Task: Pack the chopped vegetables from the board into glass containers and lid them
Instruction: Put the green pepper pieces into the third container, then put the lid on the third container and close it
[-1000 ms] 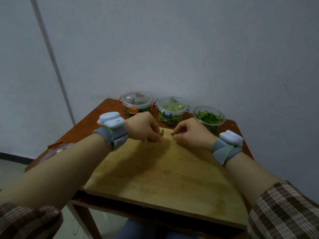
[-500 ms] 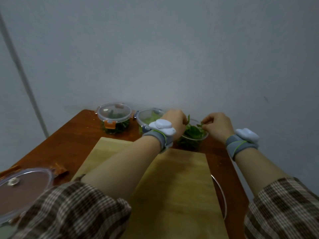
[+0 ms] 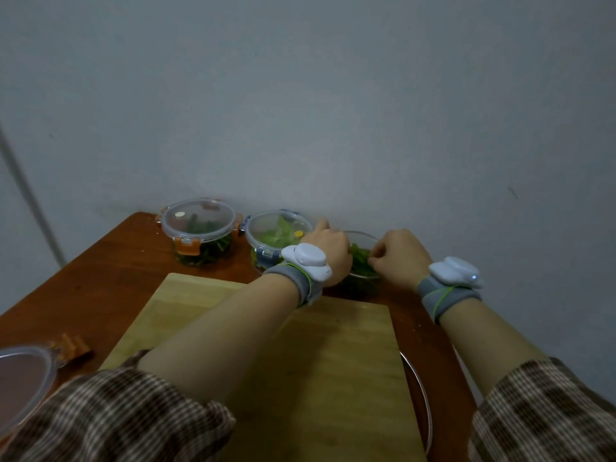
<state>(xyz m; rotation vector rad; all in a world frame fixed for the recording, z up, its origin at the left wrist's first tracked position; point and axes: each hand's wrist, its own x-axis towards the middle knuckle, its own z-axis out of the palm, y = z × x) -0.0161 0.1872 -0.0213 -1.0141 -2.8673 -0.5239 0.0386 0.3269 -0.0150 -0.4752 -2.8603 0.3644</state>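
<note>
Green chopped leaves (image 3: 361, 263) sit in the open glass container (image 3: 361, 288) at the far side of the surface (image 3: 110, 278), beyond the wooden board (image 3: 333, 345). I see both forearms reaching across the board. My left hand (image 3: 328, 255) arches over the rim with its fingers hidden, so I cannot tell its grip. My right hand (image 3: 400, 258) curls its fingertips onto the leaves; I cannot tell whether it pinches any.

Matt pale wood board (image 3: 333, 378), glossy reddish table (image 3: 110, 271), clear plastic lid (image 3: 198, 218)
</note>
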